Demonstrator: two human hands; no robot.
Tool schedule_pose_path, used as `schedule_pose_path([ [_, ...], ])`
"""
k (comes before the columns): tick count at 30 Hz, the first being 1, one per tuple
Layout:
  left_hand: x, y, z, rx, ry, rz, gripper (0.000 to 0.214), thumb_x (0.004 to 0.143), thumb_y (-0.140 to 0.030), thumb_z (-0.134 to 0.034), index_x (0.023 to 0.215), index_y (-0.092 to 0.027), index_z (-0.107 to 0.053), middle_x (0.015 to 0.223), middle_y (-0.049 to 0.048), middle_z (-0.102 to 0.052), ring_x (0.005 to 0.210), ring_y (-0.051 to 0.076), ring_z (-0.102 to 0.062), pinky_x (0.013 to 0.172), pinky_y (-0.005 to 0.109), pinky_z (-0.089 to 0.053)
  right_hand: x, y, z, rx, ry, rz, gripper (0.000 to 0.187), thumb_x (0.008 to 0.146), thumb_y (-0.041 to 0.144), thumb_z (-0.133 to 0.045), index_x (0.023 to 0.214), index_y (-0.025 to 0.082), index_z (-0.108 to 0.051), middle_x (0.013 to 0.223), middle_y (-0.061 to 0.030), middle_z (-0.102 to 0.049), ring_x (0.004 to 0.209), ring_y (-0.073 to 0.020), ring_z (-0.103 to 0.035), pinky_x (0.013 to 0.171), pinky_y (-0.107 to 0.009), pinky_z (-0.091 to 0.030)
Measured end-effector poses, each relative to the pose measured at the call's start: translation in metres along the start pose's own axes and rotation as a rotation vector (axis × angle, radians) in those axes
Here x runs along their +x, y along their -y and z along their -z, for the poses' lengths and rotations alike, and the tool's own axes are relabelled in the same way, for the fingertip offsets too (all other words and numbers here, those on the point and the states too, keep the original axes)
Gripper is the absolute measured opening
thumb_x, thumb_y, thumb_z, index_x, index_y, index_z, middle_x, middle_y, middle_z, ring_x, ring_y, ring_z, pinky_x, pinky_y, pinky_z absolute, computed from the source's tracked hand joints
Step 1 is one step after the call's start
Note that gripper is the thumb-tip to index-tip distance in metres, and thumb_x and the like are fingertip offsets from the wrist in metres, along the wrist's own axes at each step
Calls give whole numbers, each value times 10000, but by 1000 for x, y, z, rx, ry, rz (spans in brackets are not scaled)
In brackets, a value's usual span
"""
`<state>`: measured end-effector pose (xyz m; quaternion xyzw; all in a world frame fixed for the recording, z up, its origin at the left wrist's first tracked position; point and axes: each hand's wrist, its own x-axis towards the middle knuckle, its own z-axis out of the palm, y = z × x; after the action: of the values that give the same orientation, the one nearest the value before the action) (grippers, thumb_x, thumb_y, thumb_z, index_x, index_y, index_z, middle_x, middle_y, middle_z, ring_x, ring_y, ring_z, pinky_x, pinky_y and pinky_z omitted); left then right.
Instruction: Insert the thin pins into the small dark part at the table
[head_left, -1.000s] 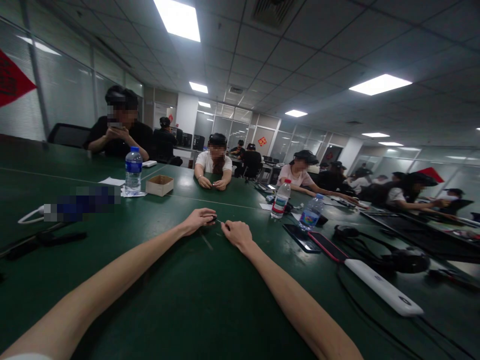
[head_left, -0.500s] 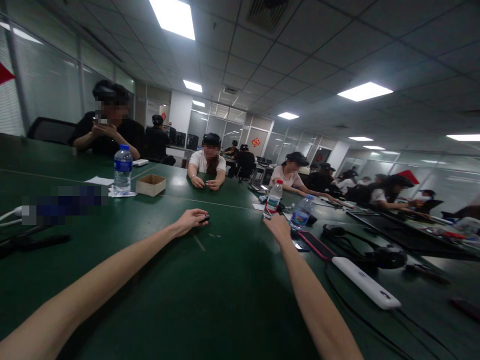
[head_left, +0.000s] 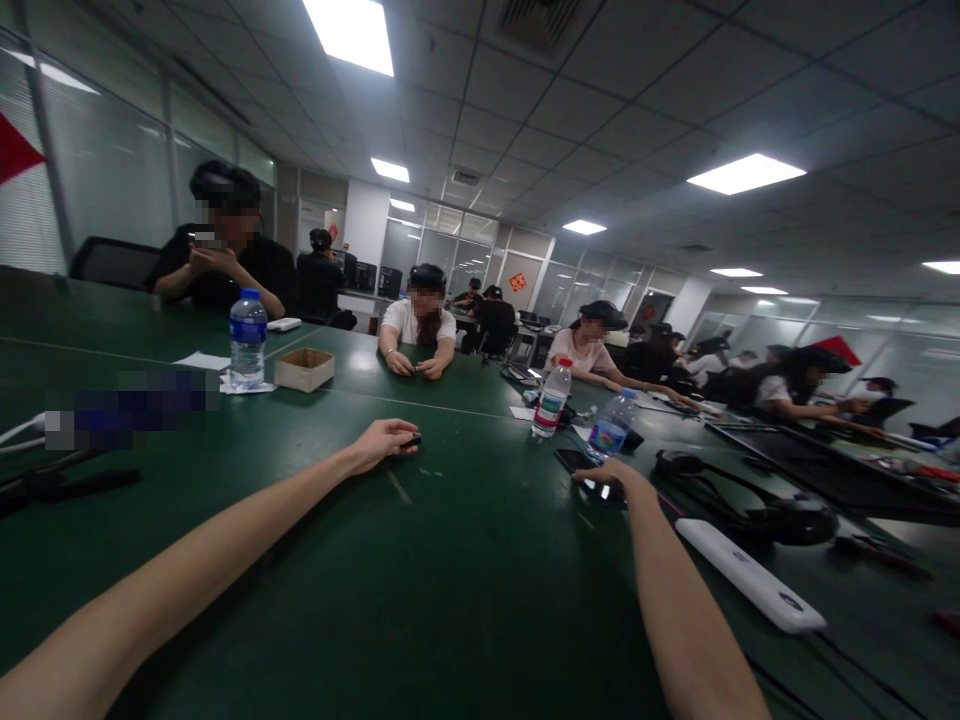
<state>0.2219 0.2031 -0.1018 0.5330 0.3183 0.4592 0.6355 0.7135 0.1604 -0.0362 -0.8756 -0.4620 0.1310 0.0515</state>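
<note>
My left hand [head_left: 379, 443] rests on the green table [head_left: 420, 600], its fingers closed around a small black object [head_left: 413, 440] too small to name. Over to the right, my right hand [head_left: 621, 476] reaches over a dark smartphone [head_left: 574, 461] lying flat on the table. Its fingers stretch out leftward above the phone, and whether they touch it I cannot tell. Just beyond stands a blue-labelled water bottle [head_left: 611, 428]. Left of that one is a water bottle with a red cap [head_left: 552, 400].
A white power bank [head_left: 750, 575] with cables and a black headset [head_left: 787, 517] lie at the right. An open cardboard box [head_left: 304, 370] and a blue-capped bottle [head_left: 248, 345] stand at the left. Several people sit around the tables.
My right hand has moved right and nearer, from beside the red-capped bottle to over the smartphone. My left hand stays in place with the small black object.
</note>
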Motion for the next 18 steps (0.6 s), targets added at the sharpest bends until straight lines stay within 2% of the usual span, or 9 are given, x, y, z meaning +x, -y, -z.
schedule_pose_path([
  [6,3,5,4,6,22,-9,293,756,-170,-667,1022,-73,-595,1078,171,-601,777,157,-652,725,265,-559,-9,5,6,8,145,45,684,422,631,-743,895,154,-616,997,-159,-627,862,-306,-608,697,-415,-489],
  [11,5,6,5,16,27,-9,287,765,-173,-656,1026,-71,-590,1075,177,-600,766,159,-656,717,258,-560,-14,8,7,-10,120,70,673,444,621,-738,923,167,-611,1049,-153,-609,879,-299,-602,699,-405,-489],
  [16,1,2,1,3,13,8,315,750,-154,-669,1043,-71,-588,1040,171,-610,749,156,-653,691,252,-566,-4,4,4,-46,115,81,709,449,675,-700,940,171,-612,1094,-158,-592,896,-303,-598,716,-411,-488],
  [18,0,0,0,5,11,14,323,747,-149,-670,1048,-69,-585,1031,171,-613,744,156,-653,678,245,-567,1,1,2,-50,67,84,721,442,693,-691,935,172,-617,1062,-157,-606,875,-296,-605,714,-410,-487],
])
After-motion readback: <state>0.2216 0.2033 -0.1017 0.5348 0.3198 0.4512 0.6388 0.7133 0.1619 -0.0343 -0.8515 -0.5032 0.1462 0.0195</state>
